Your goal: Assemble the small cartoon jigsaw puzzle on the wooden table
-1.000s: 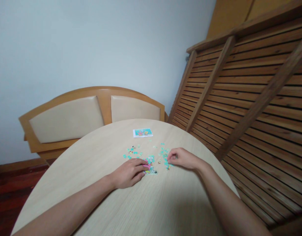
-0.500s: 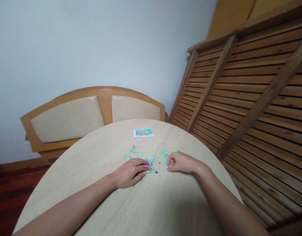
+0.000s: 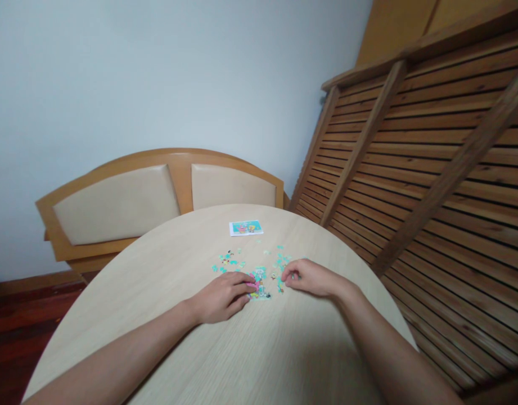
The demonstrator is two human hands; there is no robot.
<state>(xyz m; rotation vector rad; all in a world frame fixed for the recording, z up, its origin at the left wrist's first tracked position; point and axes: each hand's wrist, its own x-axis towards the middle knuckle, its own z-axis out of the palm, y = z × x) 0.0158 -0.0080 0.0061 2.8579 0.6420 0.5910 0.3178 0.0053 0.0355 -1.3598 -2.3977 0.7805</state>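
Note:
A partly joined jigsaw puzzle (image 3: 262,287) in pink, teal and yellow lies flat on the table. My left hand (image 3: 225,295) rests palm down at its left side, fingers stretched out, their tips covering part of the pink area. Just right of the puzzle, my right hand (image 3: 307,277) is low over the table with thumb and forefinger pinched together. Whatever may be between those fingertips is too small to make out. Close to them lie small loose puzzle pieces (image 3: 280,286), and further teal pieces (image 3: 280,260) are scattered beyond.
More loose pieces (image 3: 227,260) lie left of and behind the puzzle. A printed picture card (image 3: 247,228) sits farther back on the round wooden table (image 3: 191,360). Behind the table stands a padded wooden headboard (image 3: 115,205); a slatted wooden frame (image 3: 410,169) leans at the right.
My right hand has shifted slightly left and up, and its fingertips have drawn together. Small pieces now show beside them. My left hand has stayed put on the puzzle.

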